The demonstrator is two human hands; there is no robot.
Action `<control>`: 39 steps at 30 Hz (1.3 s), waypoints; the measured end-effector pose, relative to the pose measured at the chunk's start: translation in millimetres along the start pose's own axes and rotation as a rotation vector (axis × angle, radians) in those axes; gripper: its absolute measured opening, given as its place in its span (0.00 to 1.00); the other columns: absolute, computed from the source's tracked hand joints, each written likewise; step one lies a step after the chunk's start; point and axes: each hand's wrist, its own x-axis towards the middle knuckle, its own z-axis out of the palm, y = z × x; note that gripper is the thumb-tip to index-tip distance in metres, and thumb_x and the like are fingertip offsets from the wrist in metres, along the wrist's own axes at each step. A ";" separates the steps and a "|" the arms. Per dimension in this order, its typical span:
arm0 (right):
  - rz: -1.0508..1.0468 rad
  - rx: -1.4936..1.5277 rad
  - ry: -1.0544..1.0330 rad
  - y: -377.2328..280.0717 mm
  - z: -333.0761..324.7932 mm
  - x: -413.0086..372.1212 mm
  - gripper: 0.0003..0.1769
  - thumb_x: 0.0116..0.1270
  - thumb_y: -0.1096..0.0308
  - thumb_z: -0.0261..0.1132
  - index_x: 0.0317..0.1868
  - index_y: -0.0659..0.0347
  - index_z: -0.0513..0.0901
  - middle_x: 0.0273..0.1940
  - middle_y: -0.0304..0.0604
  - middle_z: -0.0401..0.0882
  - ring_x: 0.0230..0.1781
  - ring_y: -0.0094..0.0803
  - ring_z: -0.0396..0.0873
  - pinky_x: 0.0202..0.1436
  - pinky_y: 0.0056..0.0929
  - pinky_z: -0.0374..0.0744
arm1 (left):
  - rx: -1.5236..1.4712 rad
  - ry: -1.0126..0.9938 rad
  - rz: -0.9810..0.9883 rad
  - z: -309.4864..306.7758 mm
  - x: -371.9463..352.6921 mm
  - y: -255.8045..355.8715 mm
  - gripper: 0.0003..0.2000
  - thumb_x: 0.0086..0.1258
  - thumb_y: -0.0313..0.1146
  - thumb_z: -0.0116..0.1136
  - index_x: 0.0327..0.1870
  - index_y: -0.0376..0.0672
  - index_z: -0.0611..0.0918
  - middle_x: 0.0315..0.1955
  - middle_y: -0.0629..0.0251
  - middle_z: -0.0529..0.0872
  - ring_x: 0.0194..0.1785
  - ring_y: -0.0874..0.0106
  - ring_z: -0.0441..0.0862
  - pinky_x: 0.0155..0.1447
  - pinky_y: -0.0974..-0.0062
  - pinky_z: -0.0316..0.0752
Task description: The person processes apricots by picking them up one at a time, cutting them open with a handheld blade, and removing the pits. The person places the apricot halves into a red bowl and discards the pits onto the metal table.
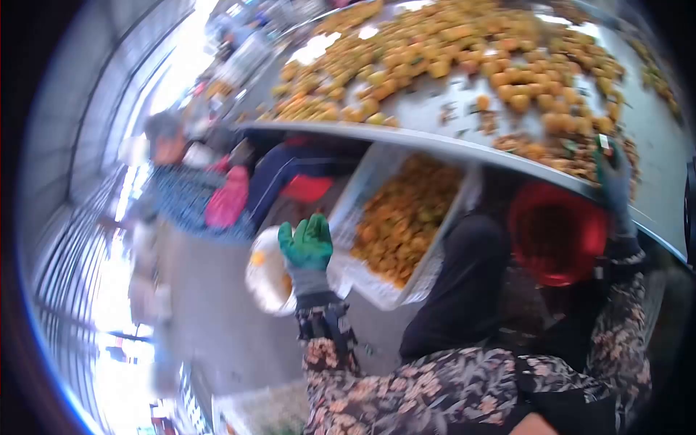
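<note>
My left hand [306, 244], in a green-palmed grey glove, is stretched out with its fingers apart and nothing in it. It is above the rim of a white bucket [262, 286], where a little orange-yellow shows inside. My right hand [613, 165], gloved in the same way, is at the metal table's near edge beside small orange-yellow fruits [554, 101]. A small white piece [604, 143] shows at its fingertips; blur hides what it is. The right fingers look closed together.
Fruits and brown scraps are spread on the metal table [428, 109]. Below its edge are a white crate [453, 225] full of orange-brown pieces and a red bucket [558, 272] by my knees. At left sits another person [192, 199] with a pink glove.
</note>
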 end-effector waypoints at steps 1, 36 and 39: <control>0.159 -0.058 -0.036 11.5 -10.8 5.2 0.12 0.62 0.72 0.64 0.47 0.61 0.79 0.31 0.30 0.71 0.29 0.16 0.67 0.32 0.18 0.70 | 0.241 -0.119 -0.022 11.7 7.2 -24.9 0.23 0.65 0.51 0.55 0.53 0.42 0.74 0.48 0.55 0.79 0.49 0.59 0.78 0.55 0.56 0.74; 0.005 0.248 -0.182 -85.3 -32.5 1.1 0.22 0.55 0.73 0.63 0.51 0.66 0.71 0.40 0.46 0.76 0.39 0.29 0.76 0.44 0.30 0.74 | 0.565 -1.323 -0.268 249.1 -119.6 -371.8 0.23 0.63 0.26 0.55 0.60 0.33 0.69 0.54 0.56 0.73 0.59 0.66 0.71 0.64 0.69 0.67; -0.083 0.169 -0.128 -74.9 -21.5 4.1 0.22 0.53 0.74 0.62 0.50 0.66 0.71 0.40 0.48 0.76 0.39 0.33 0.78 0.44 0.31 0.75 | 0.724 -1.359 -0.132 243.1 -106.1 -382.9 0.24 0.61 0.29 0.60 0.58 0.32 0.70 0.55 0.56 0.72 0.59 0.66 0.71 0.63 0.69 0.68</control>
